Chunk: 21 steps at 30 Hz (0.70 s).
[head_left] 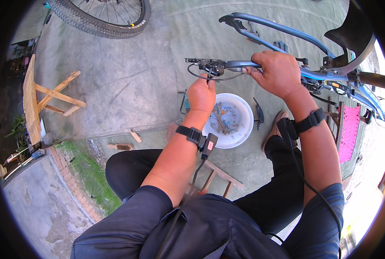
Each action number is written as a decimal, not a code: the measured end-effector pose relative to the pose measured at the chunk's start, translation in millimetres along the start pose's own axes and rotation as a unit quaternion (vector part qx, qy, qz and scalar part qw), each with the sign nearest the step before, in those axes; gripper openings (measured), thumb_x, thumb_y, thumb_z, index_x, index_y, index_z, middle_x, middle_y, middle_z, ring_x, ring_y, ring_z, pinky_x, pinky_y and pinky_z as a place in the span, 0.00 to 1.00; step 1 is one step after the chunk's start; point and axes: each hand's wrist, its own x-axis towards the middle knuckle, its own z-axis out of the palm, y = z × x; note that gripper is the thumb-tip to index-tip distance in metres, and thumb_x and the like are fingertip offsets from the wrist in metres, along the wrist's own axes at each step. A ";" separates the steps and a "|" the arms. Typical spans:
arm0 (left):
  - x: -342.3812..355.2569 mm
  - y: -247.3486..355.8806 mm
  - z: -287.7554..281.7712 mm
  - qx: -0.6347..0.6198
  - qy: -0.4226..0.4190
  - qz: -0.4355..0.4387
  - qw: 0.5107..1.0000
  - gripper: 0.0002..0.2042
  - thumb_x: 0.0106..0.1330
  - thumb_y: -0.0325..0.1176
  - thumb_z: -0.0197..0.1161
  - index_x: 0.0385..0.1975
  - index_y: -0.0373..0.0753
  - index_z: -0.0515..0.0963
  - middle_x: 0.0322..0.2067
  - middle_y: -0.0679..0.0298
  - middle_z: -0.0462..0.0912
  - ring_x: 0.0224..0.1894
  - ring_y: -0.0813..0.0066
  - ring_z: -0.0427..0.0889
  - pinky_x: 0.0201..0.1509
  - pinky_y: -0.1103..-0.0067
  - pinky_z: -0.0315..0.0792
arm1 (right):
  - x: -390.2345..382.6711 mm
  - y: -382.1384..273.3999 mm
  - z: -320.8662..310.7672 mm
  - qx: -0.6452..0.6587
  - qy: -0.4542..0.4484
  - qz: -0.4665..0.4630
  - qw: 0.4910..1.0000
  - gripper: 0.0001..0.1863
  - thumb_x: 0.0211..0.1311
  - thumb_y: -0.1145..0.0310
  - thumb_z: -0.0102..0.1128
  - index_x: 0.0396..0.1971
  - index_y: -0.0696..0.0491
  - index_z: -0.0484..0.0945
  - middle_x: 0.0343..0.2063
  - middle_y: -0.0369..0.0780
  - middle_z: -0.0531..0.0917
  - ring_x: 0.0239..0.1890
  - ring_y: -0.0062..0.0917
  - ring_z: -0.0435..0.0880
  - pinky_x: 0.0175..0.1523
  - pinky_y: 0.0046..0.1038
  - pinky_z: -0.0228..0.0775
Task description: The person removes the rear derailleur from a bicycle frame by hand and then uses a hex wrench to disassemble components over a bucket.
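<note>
A blue bicycle frame (275, 39) lies across the upper right with a black saddle (345, 32). My right hand (274, 71) is wrapped round one of its tubes. At that tube's left end is a black rear derailleur assembly (214, 67) with a cable looping below it. My left hand (201, 93) is closed just under that assembly, on a small dark item I cannot make out. Below my hands a white basin (241, 134) holds wrenches (222, 121) and several small parts. A dark curved part (258, 114) lies right of the basin.
A bicycle wheel (123, 26) lies at top left, a wooden folding stand (58, 96) at left. A brush (122, 146), a wooden stool (222, 176) and a pink woven seat (348, 134) are around me. A brick edging (67, 172) borders grass at lower left.
</note>
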 end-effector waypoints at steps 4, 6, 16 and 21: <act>0.8 -21.4 5.4 -0.094 -0.009 -0.038 0.995 0.08 0.65 0.35 0.61 0.31 0.37 0.74 0.20 0.59 0.82 0.24 0.63 0.84 0.25 0.69 0.73 | 2.2 -1.5 3.3 0.015 0.014 -0.012 1.000 0.17 0.52 0.51 0.66 0.22 0.51 0.77 0.18 0.39 0.78 0.23 0.37 0.79 0.27 0.37 0.69; -5.6 -9.3 -0.1 -0.218 -0.076 -0.126 0.965 0.07 0.67 0.33 0.59 0.32 0.36 0.73 0.23 0.61 0.83 0.25 0.68 0.85 0.25 0.74 0.74 | 0.7 -0.8 2.2 0.004 0.005 0.001 1.000 0.17 0.52 0.52 0.66 0.22 0.51 0.78 0.18 0.39 0.78 0.23 0.37 0.79 0.27 0.37 0.69; -21.0 -35.2 -33.3 -0.708 -0.174 -0.373 0.574 0.07 0.72 0.33 0.53 0.35 0.36 0.73 0.32 0.54 0.84 0.34 0.63 0.85 0.29 0.78 0.78 | 1.5 -1.7 2.0 0.000 -0.003 0.005 1.000 0.18 0.53 0.51 0.66 0.22 0.51 0.78 0.18 0.40 0.78 0.23 0.38 0.79 0.27 0.38 0.68; -43.4 -56.0 -51.1 -0.700 -0.249 -0.354 0.568 0.05 0.69 0.28 0.55 0.39 0.37 0.76 0.36 0.54 0.84 0.38 0.63 0.85 0.32 0.78 0.79 | 0.4 -1.8 0.7 -0.001 -0.003 0.007 1.000 0.18 0.53 0.51 0.65 0.22 0.51 0.78 0.17 0.40 0.78 0.23 0.38 0.79 0.27 0.38 0.68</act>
